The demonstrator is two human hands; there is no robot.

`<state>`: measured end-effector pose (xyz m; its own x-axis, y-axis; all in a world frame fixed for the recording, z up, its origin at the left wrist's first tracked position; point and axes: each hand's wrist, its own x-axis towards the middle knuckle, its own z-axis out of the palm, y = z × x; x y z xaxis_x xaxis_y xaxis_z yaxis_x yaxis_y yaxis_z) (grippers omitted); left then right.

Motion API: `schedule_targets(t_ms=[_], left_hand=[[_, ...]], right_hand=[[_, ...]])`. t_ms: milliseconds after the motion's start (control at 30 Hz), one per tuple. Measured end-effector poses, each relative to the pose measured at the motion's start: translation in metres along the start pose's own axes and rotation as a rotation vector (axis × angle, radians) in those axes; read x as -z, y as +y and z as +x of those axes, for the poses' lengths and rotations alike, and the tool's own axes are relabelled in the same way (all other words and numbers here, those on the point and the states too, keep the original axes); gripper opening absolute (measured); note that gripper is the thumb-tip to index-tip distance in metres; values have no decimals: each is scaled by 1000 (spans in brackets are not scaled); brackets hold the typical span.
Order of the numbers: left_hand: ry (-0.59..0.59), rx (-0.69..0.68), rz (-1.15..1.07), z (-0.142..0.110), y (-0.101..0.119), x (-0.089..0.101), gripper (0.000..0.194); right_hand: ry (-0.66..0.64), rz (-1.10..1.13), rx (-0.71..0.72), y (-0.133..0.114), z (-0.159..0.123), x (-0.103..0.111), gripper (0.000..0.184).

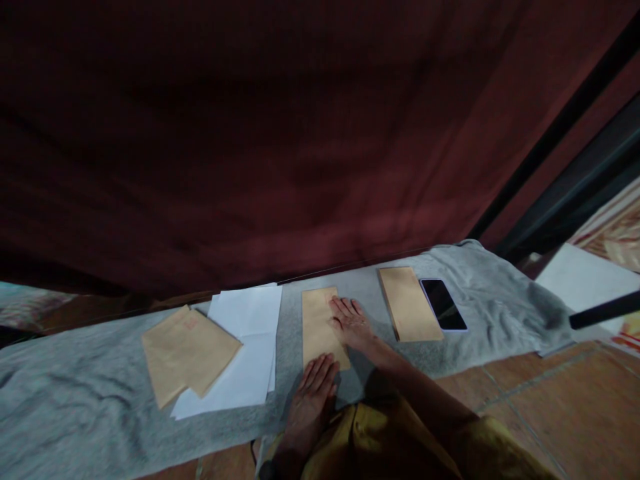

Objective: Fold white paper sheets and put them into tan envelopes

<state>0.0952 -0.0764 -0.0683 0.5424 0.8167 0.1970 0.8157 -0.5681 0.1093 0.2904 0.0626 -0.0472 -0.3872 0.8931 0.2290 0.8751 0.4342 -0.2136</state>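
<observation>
A brown paper envelope (317, 327) lies flat on the grey cloth in front of me, its long side pointing away. My right hand (351, 323) rests on its right edge, fingers stretched out over the upper part. Across the near end of the envelope lies my left hand (313, 393), its fingers extended and flat. Neither hand grips anything. To the right is a neat stack of brown envelopes (410, 303). On the left, more brown envelopes (187, 353) lie crossed over white paper sheets (257, 360), which show a fold crease.
A smartphone (444, 305) lies beside the envelope stack. The grey cloth (75, 393) covers a long, narrow surface and is rumpled at both ends. A dark red curtain (300, 133) hangs behind it. Tiled floor (565, 400) shows at the right, near a dark metal bar (605, 310).
</observation>
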Motion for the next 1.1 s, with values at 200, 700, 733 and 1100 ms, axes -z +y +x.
schedule_targets(t_ms=[200,700,733,1100], left_hand=[[19,6,3,1,0,-2,48],[193,342,-141,-1,7,-4,45],[214,399,-162,-1,7,-3,47],[241,657,-474,31,-5,22,64]], right_hand=[[-3,-6,-42,-5,6,-2,51],[77,-29,241,-25,-122,13,59],[92,-43,241,-26,-124,10,60],[60,-62,204,-31,-122,-2,65]])
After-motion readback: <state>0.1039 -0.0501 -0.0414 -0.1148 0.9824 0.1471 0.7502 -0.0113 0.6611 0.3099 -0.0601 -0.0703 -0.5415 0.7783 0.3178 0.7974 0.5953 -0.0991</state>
